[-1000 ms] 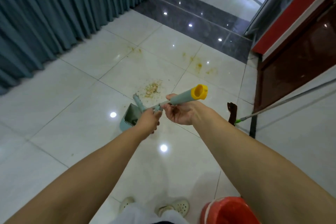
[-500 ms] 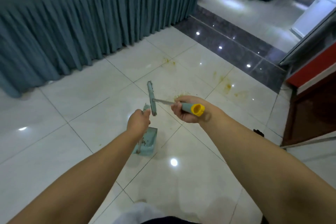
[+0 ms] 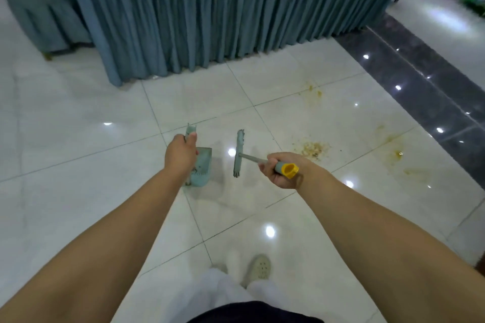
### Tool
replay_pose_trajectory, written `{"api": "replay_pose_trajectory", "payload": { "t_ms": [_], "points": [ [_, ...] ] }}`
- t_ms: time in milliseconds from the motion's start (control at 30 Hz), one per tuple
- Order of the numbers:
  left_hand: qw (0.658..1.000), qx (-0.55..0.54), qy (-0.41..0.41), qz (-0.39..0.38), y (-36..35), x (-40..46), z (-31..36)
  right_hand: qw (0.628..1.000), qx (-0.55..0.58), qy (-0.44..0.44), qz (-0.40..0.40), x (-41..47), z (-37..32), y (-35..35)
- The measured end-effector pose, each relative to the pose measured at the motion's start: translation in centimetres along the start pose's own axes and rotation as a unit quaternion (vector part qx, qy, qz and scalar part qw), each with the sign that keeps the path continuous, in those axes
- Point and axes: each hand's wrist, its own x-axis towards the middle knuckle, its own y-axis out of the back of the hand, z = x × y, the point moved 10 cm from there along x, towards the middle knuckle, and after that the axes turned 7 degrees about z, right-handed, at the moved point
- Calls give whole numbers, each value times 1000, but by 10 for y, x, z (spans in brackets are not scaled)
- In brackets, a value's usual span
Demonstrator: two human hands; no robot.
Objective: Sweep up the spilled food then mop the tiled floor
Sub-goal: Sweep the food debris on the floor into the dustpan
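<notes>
My left hand (image 3: 181, 152) grips the upright handle of a pale teal dustpan (image 3: 200, 168), whose pan hangs just below my fist above the white tiles. My right hand (image 3: 282, 170) grips the broom (image 3: 239, 152) by its teal handle with a yellow end cap; the narrow teal brush head points away from me, between the two hands. A pile of brown spilled food crumbs (image 3: 313, 149) lies on the tile just right of the broom head. Yellowish smears (image 3: 397, 155) stain the tiles farther right and a smaller stain (image 3: 313, 89) lies farther back.
A table with a long teal pleated skirt (image 3: 223, 16) runs across the back. A dark polished floor strip (image 3: 430, 81) crosses the right side. My feet in pale perforated shoes (image 3: 259, 267) stand on the glossy white tiles (image 3: 78, 170).
The broom and dustpan, joined a second ago, have come apart: my left hand carried the dustpan left, my right hand the broom right. The view swung left, away from the red counter and bucket.
</notes>
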Motion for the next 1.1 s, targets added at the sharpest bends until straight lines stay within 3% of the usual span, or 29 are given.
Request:
{"api": "replay_pose_trajectory", "payload": {
  "t_ms": [167,433,567,667,867,1100],
  "points": [
    [994,-3,32,104,67,20,-27,996,-17,-82,-23,25,37,-47],
    [976,17,72,202,141,17,-74,971,-107,-210,-36,58,111,-91],
    [962,-5,95,256,158,5,-94,956,-173,-231,-59,71,139,-107],
    [948,40,110,296,161,-8,-104,943,-228,-226,-84,84,150,-117],
    [935,90,135,315,128,-23,-107,956,-179,-221,-67,119,127,-104],
    [933,108,138,314,73,-23,-90,973,-74,-213,-50,151,44,-59]
  ]
}}
